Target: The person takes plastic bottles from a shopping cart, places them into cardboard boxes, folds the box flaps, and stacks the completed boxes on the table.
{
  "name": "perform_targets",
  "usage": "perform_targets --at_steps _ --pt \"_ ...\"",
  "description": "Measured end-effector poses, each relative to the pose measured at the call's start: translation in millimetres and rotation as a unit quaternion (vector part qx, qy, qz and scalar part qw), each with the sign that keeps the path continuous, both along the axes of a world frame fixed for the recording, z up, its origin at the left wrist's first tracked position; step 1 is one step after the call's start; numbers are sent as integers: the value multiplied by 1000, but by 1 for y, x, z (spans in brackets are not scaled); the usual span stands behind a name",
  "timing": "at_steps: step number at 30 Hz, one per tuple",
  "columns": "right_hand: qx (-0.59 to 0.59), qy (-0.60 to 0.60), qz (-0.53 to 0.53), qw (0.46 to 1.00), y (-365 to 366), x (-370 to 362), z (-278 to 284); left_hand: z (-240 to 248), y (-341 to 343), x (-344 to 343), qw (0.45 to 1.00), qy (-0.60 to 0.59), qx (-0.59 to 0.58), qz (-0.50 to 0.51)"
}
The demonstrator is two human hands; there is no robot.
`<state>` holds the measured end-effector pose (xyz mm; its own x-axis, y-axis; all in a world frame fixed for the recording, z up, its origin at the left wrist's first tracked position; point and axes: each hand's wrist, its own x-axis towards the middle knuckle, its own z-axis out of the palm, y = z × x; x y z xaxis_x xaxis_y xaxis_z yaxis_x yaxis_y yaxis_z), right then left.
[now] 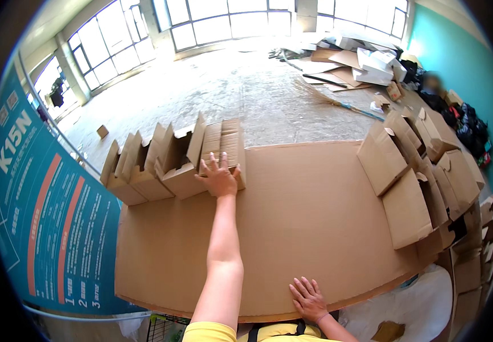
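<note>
My left hand stretches out to the far left part of a table covered by a brown cardboard sheet. Its fingers are spread over the near end of a tight stack of flat, folded cardboard cartons and touch it. Left of that stack stands a row of small brown boxes with their tops unclosed and flaps raised. At the near edge of the table, my right hand lies palm down on the sheet, fingers apart, holding nothing.
More unclosed brown boxes are piled at the table's right end. A teal printed banner flanks the left side. Beyond lie a broom, a heap of cardboard and white scraps, and black bags. A white sack sits below right.
</note>
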<state>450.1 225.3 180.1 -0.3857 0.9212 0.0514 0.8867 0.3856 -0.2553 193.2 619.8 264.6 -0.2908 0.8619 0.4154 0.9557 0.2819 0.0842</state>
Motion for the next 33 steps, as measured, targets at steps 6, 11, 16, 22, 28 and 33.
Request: perform_targets --at_steps 6,11,16,22,28,33 --pt "20 29 5 999 1 5 0 19 15 -13 986 -58 -146 -52" --pt "41 67 12 997 3 6 -6 -4 -35 -25 987 -38 -73 -140" --pt "85 210 -74 971 21 39 -15 -36 -150 -21 964 -96 -89 -231" --pt "401 76 -336 849 89 215 130 -47 -270 -105 971 -189 27 -141" --pt "88 -23 -450 888 121 330 170 -70 -370 -200 975 -175 130 49" --pt "167 -16 -492 854 132 325 155 -144 -473 -267 925 -258 147 236"
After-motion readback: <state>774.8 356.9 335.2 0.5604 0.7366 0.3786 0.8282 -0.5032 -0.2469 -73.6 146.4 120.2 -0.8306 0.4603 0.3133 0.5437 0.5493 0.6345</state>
